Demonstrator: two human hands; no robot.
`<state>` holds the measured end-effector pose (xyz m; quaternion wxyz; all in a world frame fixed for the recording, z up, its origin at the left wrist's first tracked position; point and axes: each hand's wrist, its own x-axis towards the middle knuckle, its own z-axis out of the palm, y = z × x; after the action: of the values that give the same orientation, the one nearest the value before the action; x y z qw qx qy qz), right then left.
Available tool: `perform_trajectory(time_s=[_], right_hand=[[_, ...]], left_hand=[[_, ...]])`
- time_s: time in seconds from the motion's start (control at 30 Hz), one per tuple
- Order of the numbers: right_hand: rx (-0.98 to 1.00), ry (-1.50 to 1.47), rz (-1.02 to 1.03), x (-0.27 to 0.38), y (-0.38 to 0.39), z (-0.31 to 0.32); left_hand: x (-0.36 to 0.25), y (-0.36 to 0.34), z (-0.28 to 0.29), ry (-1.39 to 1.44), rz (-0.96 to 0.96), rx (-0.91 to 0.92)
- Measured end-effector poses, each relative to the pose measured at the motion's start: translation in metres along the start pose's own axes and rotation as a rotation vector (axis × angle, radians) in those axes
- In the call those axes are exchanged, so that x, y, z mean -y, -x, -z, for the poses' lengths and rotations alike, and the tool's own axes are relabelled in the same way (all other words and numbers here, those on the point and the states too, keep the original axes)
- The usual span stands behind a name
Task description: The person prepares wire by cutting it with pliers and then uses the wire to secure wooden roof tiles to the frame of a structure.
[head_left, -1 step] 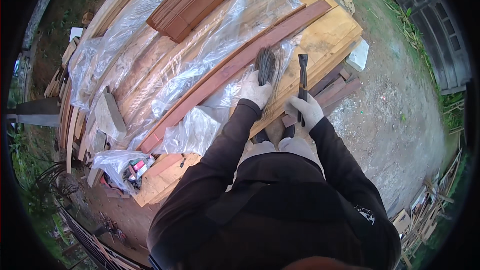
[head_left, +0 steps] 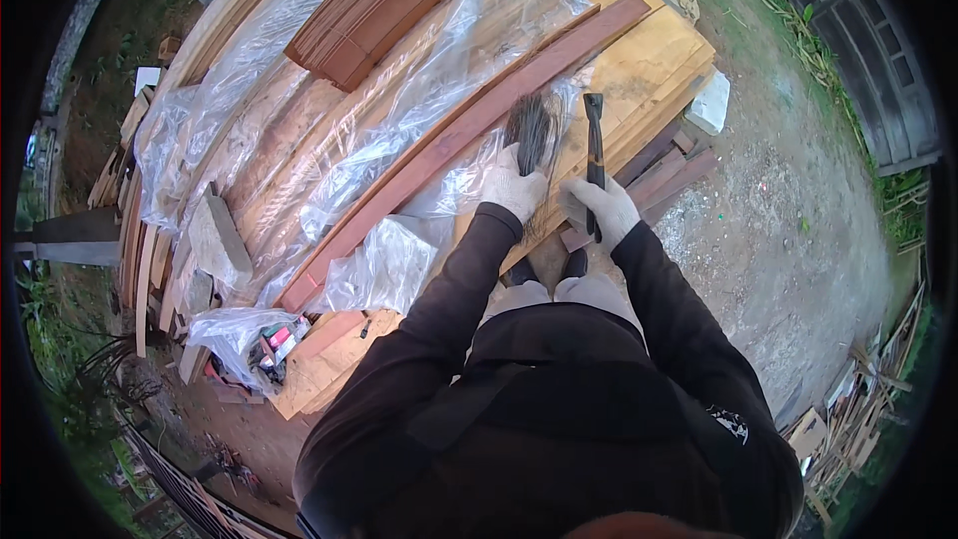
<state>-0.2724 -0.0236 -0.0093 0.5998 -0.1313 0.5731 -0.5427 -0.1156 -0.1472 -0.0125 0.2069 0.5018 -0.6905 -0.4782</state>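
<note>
My left hand [head_left: 514, 187], in a pale glove, is closed round a bundle of thin dark wire-like strands [head_left: 534, 130]. The strands fan out above the fist, and some loose ones trail down on its right. Close by on the right, my gloved right hand [head_left: 607, 208] grips a long dark hand tool [head_left: 595, 145]. The tool stands nearly upright in the view, with a narrow, slightly flared head; its exact kind is unclear. Both hands are above the near edge of a stack of yellowish boards [head_left: 639, 70]. The hands are apart.
A long reddish-brown board [head_left: 469, 135] lies across the stack beside crumpled clear plastic sheeting [head_left: 384, 265]. Farther back is a pile of brown slats [head_left: 369, 15]. A grey block [head_left: 222, 240] rests at left. Boards [head_left: 674, 185] and a white block [head_left: 710, 103] lie at right.
My right hand has moved slightly left and up with the tool, closer to my left hand. My left hand keeps its hold on the strands. The whole view has shifted a little.
</note>
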Motion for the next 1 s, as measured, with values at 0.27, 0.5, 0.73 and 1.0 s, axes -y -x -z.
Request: perform_trajectory(time_s=[0.27,0.5,0.73,1.0], right_hand=[[-0.105,-0.207,0.158,0.043,0.067,0.053],[-0.388,-0.46,0.347,0.017,0.166,0.192],[-0.61,-0.589,0.42,-0.006,0.288,0.356],[-0.847,-0.688,0.611,0.01,0.417,0.491]], left_hand=[[-0.098,0.092,-0.078,-0.253,-0.308,0.409],[-0.129,0.131,-0.197,0.024,-0.405,0.766],[-0.228,0.21,-0.36,0.101,-0.105,0.983],[-0.314,0.27,-0.529,0.197,0.104,1.345]])
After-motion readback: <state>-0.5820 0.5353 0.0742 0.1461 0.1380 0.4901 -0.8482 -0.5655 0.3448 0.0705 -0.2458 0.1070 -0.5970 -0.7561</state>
